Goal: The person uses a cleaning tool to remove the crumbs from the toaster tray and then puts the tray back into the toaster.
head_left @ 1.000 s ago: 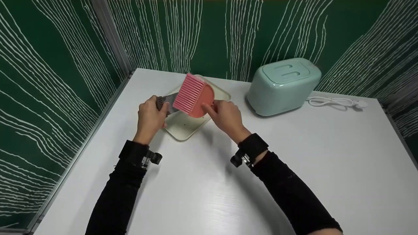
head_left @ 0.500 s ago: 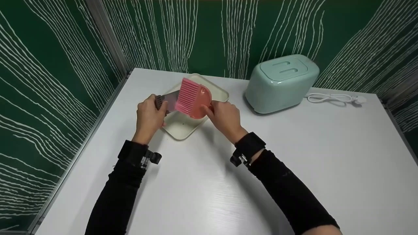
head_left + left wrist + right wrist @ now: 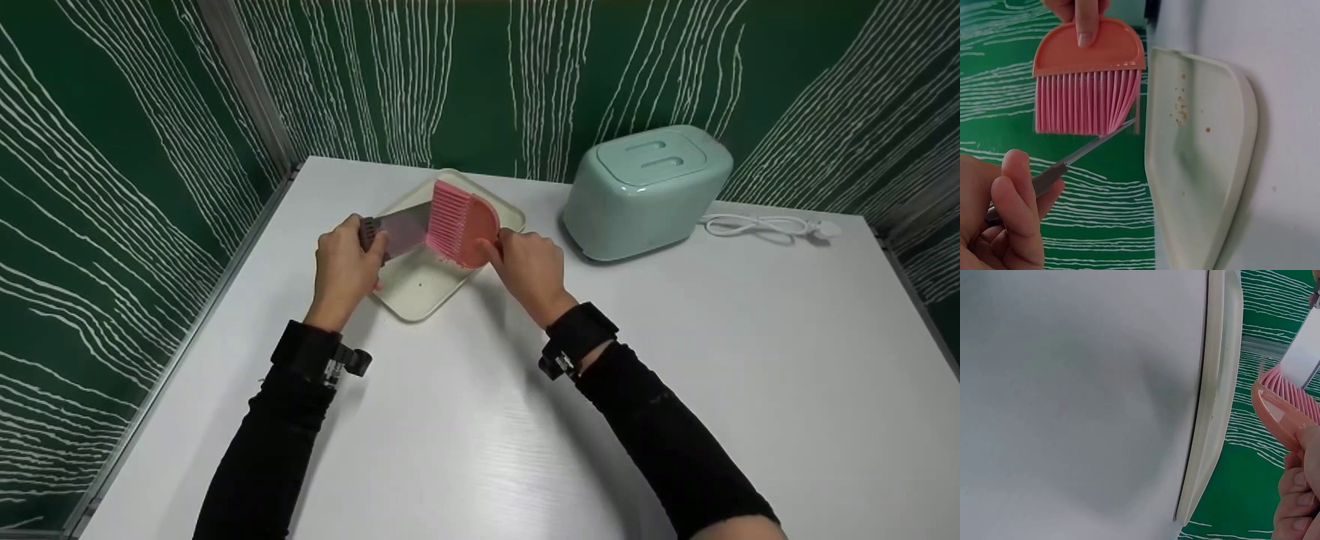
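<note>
In the head view my left hand [image 3: 343, 262] grips the dark ribbed handle of a flat metal scraper [image 3: 403, 231], its blade pointing right. My right hand [image 3: 534, 271] pinches a small brush [image 3: 478, 234] by its orange back, thumb on the near face. The pink bristles lie at the blade's right end; in the left wrist view some bend sideways against the blade's tip. Both tools are held over a cream tray [image 3: 411, 300]. Brown crumbs [image 3: 1181, 109] are scattered on the tray floor.
A mint-green toaster [image 3: 649, 199] with a lid stands at the back of the white table [image 3: 450, 435], right of the tray. Its white cord [image 3: 754, 225] lies coiled beside it. Green walls with white lines [image 3: 480, 90] rise behind and at the left.
The brush in my right hand has swept right along the scraper, baring more of the blade. My left hand keeps the scraper in nearly the same place. Tray and toaster stay put.
</note>
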Demonstrator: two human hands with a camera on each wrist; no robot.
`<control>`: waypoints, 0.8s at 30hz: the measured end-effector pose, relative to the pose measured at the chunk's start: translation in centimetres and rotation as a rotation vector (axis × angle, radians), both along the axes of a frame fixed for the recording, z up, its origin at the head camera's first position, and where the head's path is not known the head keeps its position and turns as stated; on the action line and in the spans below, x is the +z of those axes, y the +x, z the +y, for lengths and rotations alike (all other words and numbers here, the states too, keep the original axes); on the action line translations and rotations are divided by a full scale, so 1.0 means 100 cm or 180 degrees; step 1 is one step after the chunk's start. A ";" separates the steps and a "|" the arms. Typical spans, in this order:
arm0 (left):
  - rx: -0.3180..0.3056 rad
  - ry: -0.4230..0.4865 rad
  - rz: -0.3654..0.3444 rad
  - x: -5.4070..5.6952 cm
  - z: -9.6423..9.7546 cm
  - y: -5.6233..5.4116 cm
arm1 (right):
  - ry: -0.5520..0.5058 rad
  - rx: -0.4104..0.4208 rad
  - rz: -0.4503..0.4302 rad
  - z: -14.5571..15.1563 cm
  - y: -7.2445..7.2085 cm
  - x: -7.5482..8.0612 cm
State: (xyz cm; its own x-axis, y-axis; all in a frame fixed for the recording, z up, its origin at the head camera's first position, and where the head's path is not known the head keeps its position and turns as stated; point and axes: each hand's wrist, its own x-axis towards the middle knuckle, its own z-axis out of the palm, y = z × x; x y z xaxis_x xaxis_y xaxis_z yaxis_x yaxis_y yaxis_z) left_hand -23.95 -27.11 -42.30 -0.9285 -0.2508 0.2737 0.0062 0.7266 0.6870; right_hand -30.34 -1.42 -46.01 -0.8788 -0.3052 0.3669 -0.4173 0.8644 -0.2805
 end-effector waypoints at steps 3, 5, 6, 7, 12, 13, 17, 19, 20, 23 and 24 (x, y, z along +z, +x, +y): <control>0.0003 -0.0015 -0.0016 0.001 0.000 0.001 | -0.0026 -0.0006 0.0026 0.003 -0.001 0.000; -0.0002 -0.0017 -0.0022 0.001 0.001 0.001 | -0.0018 -0.0010 0.0044 0.004 -0.002 0.000; -0.0006 -0.0022 -0.0023 0.001 0.001 0.001 | -0.0004 -0.0017 0.0054 0.005 -0.002 -0.001; -0.0010 -0.0025 -0.0023 0.001 0.001 0.002 | 0.0003 -0.0018 0.0063 0.006 -0.002 -0.001; -0.0058 -0.0037 -0.0005 0.001 0.001 0.003 | 0.0118 -0.0055 0.0153 0.010 -0.004 -0.003; -0.0072 -0.0032 -0.0001 0.001 0.000 0.003 | 0.0142 -0.0068 0.0183 0.010 -0.004 -0.003; -0.0122 -0.0009 -0.0001 0.001 0.000 0.004 | 0.0178 -0.0132 0.0254 0.012 -0.004 -0.004; -0.0133 -0.0012 -0.0006 0.001 0.000 0.004 | 0.0181 -0.0163 0.0251 0.012 -0.005 -0.004; -0.0133 -0.0019 -0.0011 0.001 0.000 0.004 | 0.0175 -0.0173 0.0238 0.012 -0.005 -0.004; -0.0123 -0.0026 -0.0014 0.001 0.000 0.004 | 0.0174 -0.0190 0.0186 0.013 -0.006 -0.004; -0.0117 -0.0030 -0.0011 0.001 0.000 0.004 | 0.0173 -0.0194 0.0166 0.014 -0.007 -0.004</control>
State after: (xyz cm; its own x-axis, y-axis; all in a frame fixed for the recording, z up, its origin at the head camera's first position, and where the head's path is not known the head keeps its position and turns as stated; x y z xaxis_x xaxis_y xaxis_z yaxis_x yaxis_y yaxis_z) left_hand -23.57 -27.13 -42.24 -0.9380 -0.2140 0.2726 0.0306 0.7324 0.6802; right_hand -31.00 -0.05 -46.38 -0.8765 -0.2724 0.3969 -0.3763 0.9019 -0.2120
